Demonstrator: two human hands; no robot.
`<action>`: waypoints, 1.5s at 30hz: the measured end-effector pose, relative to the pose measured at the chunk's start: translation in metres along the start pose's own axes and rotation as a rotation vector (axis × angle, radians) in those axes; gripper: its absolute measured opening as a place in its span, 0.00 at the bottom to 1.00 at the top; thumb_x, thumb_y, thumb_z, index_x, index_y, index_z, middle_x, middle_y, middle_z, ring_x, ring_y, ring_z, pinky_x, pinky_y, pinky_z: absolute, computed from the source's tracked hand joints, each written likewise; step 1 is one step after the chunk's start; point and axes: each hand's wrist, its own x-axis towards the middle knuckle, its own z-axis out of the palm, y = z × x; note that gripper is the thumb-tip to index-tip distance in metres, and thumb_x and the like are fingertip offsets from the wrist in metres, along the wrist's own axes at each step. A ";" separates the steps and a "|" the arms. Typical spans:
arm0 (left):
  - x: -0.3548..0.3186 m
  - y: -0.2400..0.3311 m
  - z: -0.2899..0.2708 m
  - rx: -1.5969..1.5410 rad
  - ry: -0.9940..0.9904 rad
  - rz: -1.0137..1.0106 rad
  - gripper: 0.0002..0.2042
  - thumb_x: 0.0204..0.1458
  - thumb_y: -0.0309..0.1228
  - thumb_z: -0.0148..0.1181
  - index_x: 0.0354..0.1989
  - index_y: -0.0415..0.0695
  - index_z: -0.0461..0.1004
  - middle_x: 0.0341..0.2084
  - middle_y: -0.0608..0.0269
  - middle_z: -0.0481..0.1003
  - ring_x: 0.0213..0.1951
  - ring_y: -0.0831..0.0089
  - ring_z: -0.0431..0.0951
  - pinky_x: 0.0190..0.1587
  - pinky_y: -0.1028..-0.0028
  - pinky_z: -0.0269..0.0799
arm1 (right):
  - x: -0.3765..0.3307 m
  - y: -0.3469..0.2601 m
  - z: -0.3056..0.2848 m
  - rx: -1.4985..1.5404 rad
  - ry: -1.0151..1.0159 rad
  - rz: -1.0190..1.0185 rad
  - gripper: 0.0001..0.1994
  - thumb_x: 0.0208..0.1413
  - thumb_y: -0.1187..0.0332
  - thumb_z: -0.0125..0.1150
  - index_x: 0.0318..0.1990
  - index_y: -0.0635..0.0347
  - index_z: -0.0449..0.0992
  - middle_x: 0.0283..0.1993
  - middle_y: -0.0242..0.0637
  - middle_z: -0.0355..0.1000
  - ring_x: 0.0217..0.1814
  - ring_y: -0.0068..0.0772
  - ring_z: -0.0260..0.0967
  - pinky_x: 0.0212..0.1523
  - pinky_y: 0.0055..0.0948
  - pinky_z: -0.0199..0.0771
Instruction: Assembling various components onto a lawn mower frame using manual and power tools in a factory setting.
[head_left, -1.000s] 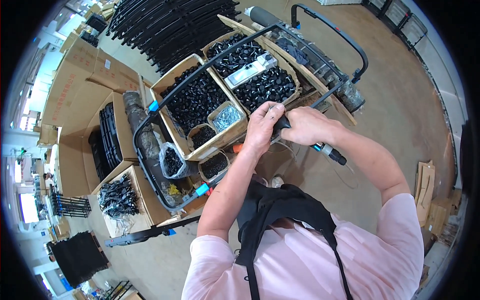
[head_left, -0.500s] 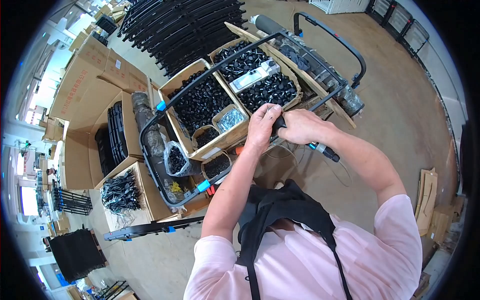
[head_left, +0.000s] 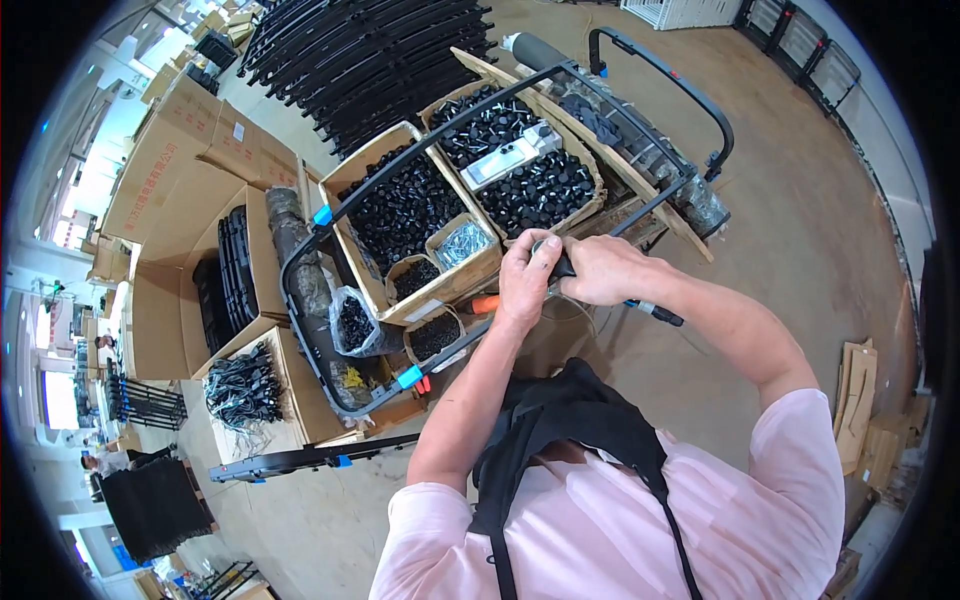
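Observation:
My right hand [head_left: 605, 270] is wrapped around a black air tool [head_left: 655, 313] with a blue ring on its tail end. Part of the tool's dark body shows between my two hands; its working tip is hidden. Close against it, my left hand [head_left: 525, 278] is closed in a pinch, fingers bent, and what they hold is hidden. Both hands are just in front of the near edge of a wooden parts box [head_left: 478, 272]. A black tubular frame [head_left: 385, 168] with blue clips lies across the box, and one of its bars runs behind my hands.
Black knobs and caps [head_left: 400, 205] fill the box, with a tub of silvery screws [head_left: 462, 243] and a grey-white device [head_left: 512, 155] among them. To the left stand an open carton [head_left: 160, 330] and a bundle of black cords [head_left: 243, 385]. Stacked black frames [head_left: 365, 60] lie beyond.
Both hands have shifted slightly down, toward me, still close together. The tool's tail end has tilted a little. A person now shows at the far left background.

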 end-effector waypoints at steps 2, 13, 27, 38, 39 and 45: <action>-0.001 -0.001 -0.001 0.016 -0.012 -0.012 0.08 0.68 0.34 0.61 0.44 0.43 0.78 0.36 0.72 0.76 0.39 0.83 0.71 0.45 0.78 0.68 | -0.001 0.000 -0.002 -0.009 -0.051 -0.009 0.21 0.55 0.58 0.58 0.44 0.70 0.81 0.41 0.63 0.81 0.46 0.62 0.81 0.50 0.54 0.80; 0.002 -0.006 -0.016 0.451 0.054 0.222 0.11 0.60 0.36 0.63 0.40 0.40 0.79 0.38 0.60 0.76 0.45 0.68 0.77 0.51 0.65 0.73 | 0.014 -0.009 0.010 0.013 -0.019 -0.113 0.25 0.55 0.51 0.63 0.41 0.70 0.82 0.40 0.61 0.81 0.45 0.59 0.82 0.46 0.52 0.80; 0.000 0.007 0.001 0.083 0.016 0.074 0.12 0.63 0.39 0.64 0.37 0.42 0.78 0.30 0.73 0.74 0.36 0.82 0.68 0.41 0.74 0.68 | 0.015 -0.007 0.003 0.358 -0.191 0.038 0.09 0.37 0.74 0.64 0.30 0.66 0.79 0.26 0.37 0.76 0.28 0.31 0.73 0.30 0.33 0.71; 0.006 0.057 0.010 0.062 0.048 0.305 0.11 0.58 0.35 0.67 0.36 0.40 0.78 0.32 0.66 0.75 0.37 0.78 0.73 0.42 0.71 0.72 | 0.004 -0.034 -0.031 0.352 0.013 -0.187 0.14 0.47 0.72 0.66 0.41 0.68 0.77 0.31 0.35 0.76 0.30 0.30 0.75 0.33 0.34 0.74; -0.005 0.085 0.010 0.175 0.089 0.388 0.08 0.58 0.32 0.65 0.32 0.40 0.77 0.34 0.64 0.73 0.40 0.75 0.73 0.45 0.71 0.71 | 0.001 -0.045 -0.044 0.403 -0.016 -0.154 0.16 0.49 0.71 0.66 0.46 0.68 0.76 0.33 0.35 0.77 0.31 0.29 0.76 0.33 0.33 0.75; -0.002 0.090 -0.066 0.289 0.341 0.523 0.15 0.66 0.40 0.57 0.35 0.39 0.77 0.38 0.59 0.73 0.45 0.67 0.73 0.50 0.68 0.70 | 0.023 -0.083 -0.014 0.130 0.180 -0.248 0.30 0.44 0.68 0.73 0.58 0.59 0.71 0.42 0.54 0.81 0.44 0.54 0.83 0.48 0.44 0.80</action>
